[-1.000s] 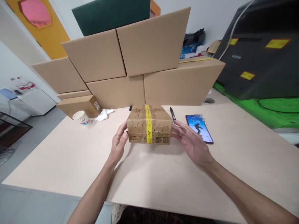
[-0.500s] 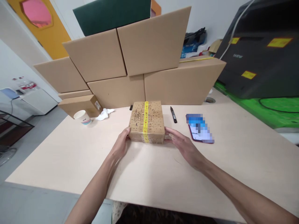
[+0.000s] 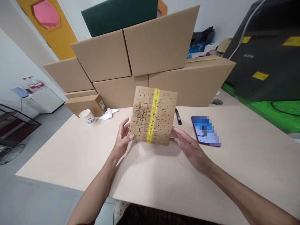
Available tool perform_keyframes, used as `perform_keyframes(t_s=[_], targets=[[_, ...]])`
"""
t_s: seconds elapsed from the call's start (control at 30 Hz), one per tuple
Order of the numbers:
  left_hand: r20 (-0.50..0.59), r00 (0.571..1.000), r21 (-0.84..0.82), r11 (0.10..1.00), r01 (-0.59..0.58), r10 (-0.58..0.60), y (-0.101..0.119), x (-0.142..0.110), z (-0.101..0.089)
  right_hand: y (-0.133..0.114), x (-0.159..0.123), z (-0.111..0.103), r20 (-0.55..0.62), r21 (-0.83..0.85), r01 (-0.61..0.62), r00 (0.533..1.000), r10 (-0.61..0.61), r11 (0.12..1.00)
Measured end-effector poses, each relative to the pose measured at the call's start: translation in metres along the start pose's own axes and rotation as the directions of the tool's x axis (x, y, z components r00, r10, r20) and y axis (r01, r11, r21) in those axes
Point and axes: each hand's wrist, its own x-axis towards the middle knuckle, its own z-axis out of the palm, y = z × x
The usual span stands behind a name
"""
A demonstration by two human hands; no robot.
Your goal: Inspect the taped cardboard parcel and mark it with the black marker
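Between my two hands is a small cardboard box (image 3: pixel 161 115), its marked top face tilted up toward me. Dark pen strokes cover that face, a printed panel sits on its left side, and yellow printed tape runs down it. My left hand (image 3: pixel 122 137) grips the lower left corner, thumb on the front face. At the lower right edge, my right hand (image 3: pixel 187 142) presses its fingers against the side; some fingertips are hidden behind the box. A black marker (image 3: pixel 178 117) lies just behind the box's right side. Right of it rests a phone (image 3: pixel 205 131) with a blurred screen.
Large cardboard boxes (image 3: pixel 161 43) are stacked along the back, with a dark green box (image 3: pixel 122 15) on top. At the left stand a paper cup (image 3: pixel 87 116) and crumpled tissue (image 3: pixel 109 113). A tape roll (image 3: pixel 217 102) lies at the back right, near a black machine (image 3: pixel 264 56).
The small box has tipped up from lying flat, so its top face now points toward me. Both hands have kept hold of its sides. The view has shifted slightly.
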Motion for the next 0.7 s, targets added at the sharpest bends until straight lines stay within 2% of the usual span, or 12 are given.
perform_keyframes(t_s=[0.2, 0.4, 0.5, 0.57, 0.7], targets=[[-0.066, 0.986, 0.075, 0.986, -0.149, 0.154, 0.005, 0.005, -0.012, -0.002, 0.005, 0.003, -0.08, 0.055, -0.003, 0.997, 0.007, 0.998], [-0.136, 0.966, 0.125, 0.971, -0.203, 0.219, 0.014, 0.007, -0.022, -0.01, 0.01, -0.001, -0.202, 0.129, 0.044, 0.979, -0.017, 0.991], [-0.136, 0.966, 0.128, 0.971, -0.201, 0.218, 0.017, 0.008, -0.023, -0.013, 0.011, -0.007, -0.241, 0.144, 0.017, 0.97, 0.019, 0.989], [-0.12, 0.974, 0.125, 0.976, -0.18, 0.195, 0.016, 0.008, -0.022, -0.014, 0.012, -0.01, -0.214, 0.115, -0.003, 0.976, 0.028, 0.993], [-0.024, 0.998, 0.084, 0.995, -0.061, 0.063, 0.01, 0.007, -0.016, -0.012, 0.014, -0.01, -0.138, 0.068, -0.014, 0.99, 0.024, 0.998]])
